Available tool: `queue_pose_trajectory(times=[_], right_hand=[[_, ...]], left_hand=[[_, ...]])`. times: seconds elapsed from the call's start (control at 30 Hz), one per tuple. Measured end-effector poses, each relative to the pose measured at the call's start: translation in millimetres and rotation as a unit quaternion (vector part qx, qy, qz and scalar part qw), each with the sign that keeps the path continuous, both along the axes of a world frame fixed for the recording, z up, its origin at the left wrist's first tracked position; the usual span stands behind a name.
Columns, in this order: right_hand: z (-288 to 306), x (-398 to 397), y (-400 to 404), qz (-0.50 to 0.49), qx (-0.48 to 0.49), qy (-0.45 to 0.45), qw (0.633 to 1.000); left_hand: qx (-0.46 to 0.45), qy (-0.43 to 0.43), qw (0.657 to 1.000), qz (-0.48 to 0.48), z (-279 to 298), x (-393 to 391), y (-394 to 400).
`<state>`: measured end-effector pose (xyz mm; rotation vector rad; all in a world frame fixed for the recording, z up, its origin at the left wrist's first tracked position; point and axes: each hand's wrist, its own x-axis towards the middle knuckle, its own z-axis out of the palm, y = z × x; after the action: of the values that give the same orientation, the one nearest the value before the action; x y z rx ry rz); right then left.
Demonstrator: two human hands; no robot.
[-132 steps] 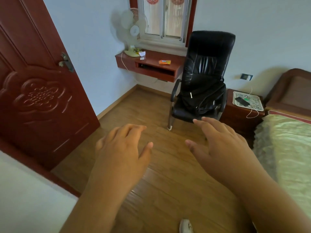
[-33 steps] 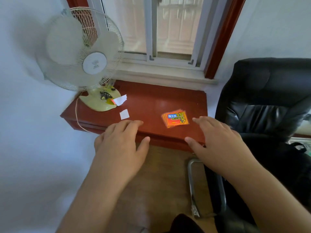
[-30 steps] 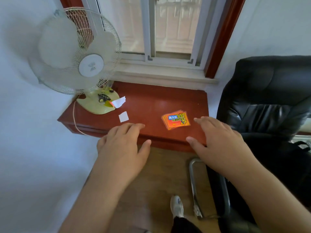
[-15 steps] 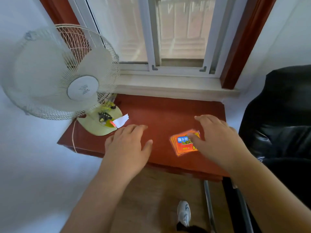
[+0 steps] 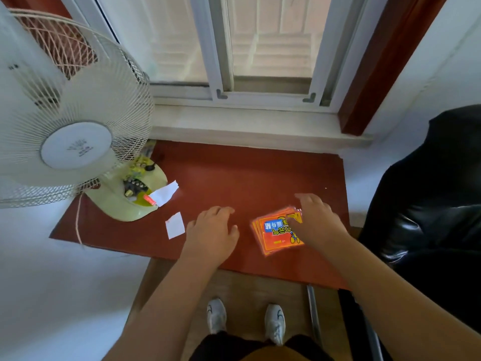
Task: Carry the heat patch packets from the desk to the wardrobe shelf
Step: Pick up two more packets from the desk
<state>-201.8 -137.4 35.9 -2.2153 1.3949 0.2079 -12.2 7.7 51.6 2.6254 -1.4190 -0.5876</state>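
Right hand (image 5: pixel 318 222) on heat patch packets (image 5: pixel 277 233)

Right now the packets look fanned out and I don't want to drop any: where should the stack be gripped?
Probably pinch the heat patch packets at their right edge, where the right hand already rests. They lie flat and slightly fanned on the desk, so clamp all layers, thumb under.

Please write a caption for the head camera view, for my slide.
Right hand rests on the orange stack of heat patch packets on the red-brown desk; left hand lies open beside.
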Motion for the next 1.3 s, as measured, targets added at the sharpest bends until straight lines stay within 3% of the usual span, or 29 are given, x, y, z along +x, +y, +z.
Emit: queue_pose_trajectory(times=[0.33,0.53,0.67,0.83,1.0,1.2,1.3], right_hand=[[-108.9,7.2,-21.4,-0.106,0.124,0.034,0.986],[-136.9,5.1,-29.5,-0.111,0.097,0.078,0.986],[-144.3,3.7,-33.2,-0.143,0.106,0.066,0.982],[-150.9,-2.8,-42.0,-0.239,0.137,-0.011,0.961],[-147.7,-12.9,-47.7,-0.21,0.128,-0.013,0.969],[-110.2,-13.1,-43.1,-0.204,0.044,-0.08,0.975],[-85.1,-4.4,-37.0,-0.158,0.065,-0.141,0.975]], left_hand=[[0.01,0.056,0.998,-0.03,-76.6,11.5,-32.8],[0.019,0.068,0.997,-0.042,-95.9,9.5,-34.3],[0.021,0.082,0.995,-0.048,-102.0,7.0,-33.9],[0.025,0.093,0.994,-0.048,-103.8,5.7,-32.2],[0.017,0.099,0.994,-0.046,-103.6,6.5,-32.3],[-0.021,0.109,0.993,-0.036,-100.4,10.1,-32.7],[-0.064,0.152,0.986,-0.033,-97.1,12.9,-32.7]])
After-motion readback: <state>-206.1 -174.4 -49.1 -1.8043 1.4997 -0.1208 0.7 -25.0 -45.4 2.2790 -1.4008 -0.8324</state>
